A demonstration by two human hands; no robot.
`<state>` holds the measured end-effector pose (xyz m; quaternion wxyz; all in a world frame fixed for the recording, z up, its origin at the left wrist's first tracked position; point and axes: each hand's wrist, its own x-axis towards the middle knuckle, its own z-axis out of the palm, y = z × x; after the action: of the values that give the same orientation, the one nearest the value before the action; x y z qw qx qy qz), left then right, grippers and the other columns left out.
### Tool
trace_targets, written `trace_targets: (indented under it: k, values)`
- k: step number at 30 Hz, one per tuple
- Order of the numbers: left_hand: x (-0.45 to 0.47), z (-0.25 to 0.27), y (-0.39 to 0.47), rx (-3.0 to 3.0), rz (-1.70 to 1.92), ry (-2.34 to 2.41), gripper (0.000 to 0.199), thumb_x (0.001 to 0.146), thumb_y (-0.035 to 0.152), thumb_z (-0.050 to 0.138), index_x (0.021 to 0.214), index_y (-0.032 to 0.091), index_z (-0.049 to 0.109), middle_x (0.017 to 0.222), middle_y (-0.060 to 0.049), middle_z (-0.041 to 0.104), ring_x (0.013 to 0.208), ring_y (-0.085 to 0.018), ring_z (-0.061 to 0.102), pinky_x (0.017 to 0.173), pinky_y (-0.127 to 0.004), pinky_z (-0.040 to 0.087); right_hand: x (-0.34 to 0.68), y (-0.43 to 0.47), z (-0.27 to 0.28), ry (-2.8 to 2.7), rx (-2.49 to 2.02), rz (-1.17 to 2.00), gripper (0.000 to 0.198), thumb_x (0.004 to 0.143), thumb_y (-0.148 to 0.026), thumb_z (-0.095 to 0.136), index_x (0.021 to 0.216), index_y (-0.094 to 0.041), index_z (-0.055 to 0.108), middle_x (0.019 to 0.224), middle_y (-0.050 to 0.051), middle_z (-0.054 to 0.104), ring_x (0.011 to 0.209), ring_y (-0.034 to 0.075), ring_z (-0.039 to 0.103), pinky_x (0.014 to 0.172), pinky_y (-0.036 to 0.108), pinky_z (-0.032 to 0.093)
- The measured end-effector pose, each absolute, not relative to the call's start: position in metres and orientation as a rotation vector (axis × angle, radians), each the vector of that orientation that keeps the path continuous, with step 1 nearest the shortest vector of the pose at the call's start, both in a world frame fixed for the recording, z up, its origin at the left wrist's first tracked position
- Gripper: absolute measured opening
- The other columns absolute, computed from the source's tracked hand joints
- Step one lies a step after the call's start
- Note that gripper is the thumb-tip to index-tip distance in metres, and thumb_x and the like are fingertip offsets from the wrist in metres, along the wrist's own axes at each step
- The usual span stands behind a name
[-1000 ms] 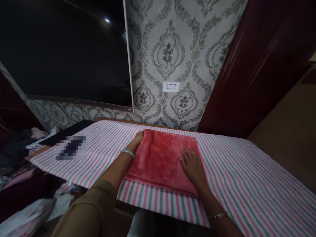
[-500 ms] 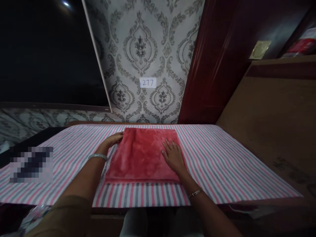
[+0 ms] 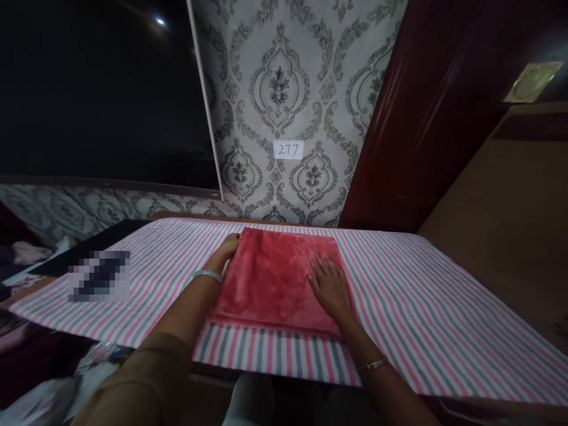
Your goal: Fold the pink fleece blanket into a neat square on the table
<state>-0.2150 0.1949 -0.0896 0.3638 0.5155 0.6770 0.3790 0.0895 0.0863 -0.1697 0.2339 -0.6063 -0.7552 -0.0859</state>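
A folded red plush cloth (image 3: 270,284) lies on a striped tablecloth in front of me, its layers showing along the near edge. My left hand (image 3: 231,245) is at its far left edge, fingers curled against that edge and their tips partly hidden. A pale bangle circles that wrist. On the cloth's right side rests my right hand (image 3: 331,287), palm down, with the fingers spread flat on the surface. A thin bracelet is on the right wrist.
The pink, grey and white striped tablecloth (image 3: 412,307) covers the table. A dark screen (image 3: 106,100) stands at back left, and a large brown cardboard box (image 3: 510,225) at right. A paper label (image 3: 288,149) reads 277 on the patterned wall. Clutter (image 3: 48,384) fills the lower left.
The view has turned slightly left, so everything sits further right. My left fingers look more curled at the cloth's edge. My right hand stays flat on the cloth.
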Motion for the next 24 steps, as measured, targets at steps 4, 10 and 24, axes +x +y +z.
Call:
trace_targets:
  k: [4,10,24]
  values:
    - [-0.219,-0.091,0.198,1.331,1.032,1.7,0.031,0.058,0.03,0.081,0.078,0.012,0.067,0.067,-0.003,0.069,0.067,-0.016,0.062,0.06,-0.022,0.049,0.09,0.087,-0.171,-2.072,-1.67,-0.254,0.047,0.101,-0.036,0.036,0.143,-0.023,0.05,0.153,0.006,0.044,0.142,0.029,0.033,0.113,0.048,0.026]
    - [-0.225,-0.086,0.193,1.317,0.876,1.754,0.017,0.057,0.021,0.077,0.063,0.014,0.062,0.044,0.003,0.051,0.045,-0.011,0.048,0.045,-0.021,0.038,0.09,0.088,-0.174,-2.071,-1.665,-0.269,0.047,0.1,-0.035,0.037,0.143,-0.024,0.051,0.152,0.006,0.045,0.141,0.029,0.034,0.112,0.048,0.027]
    - [-0.219,-0.073,0.181,1.202,0.718,1.851,0.026,0.061,0.036,0.076,0.065,0.014,0.063,0.042,-0.005,0.056,0.044,-0.02,0.055,0.044,-0.028,0.041,0.09,0.088,-0.175,-2.06,-1.673,-0.279,0.047,0.101,-0.036,0.037,0.144,-0.022,0.05,0.153,0.006,0.044,0.141,0.029,0.034,0.111,0.048,0.028]
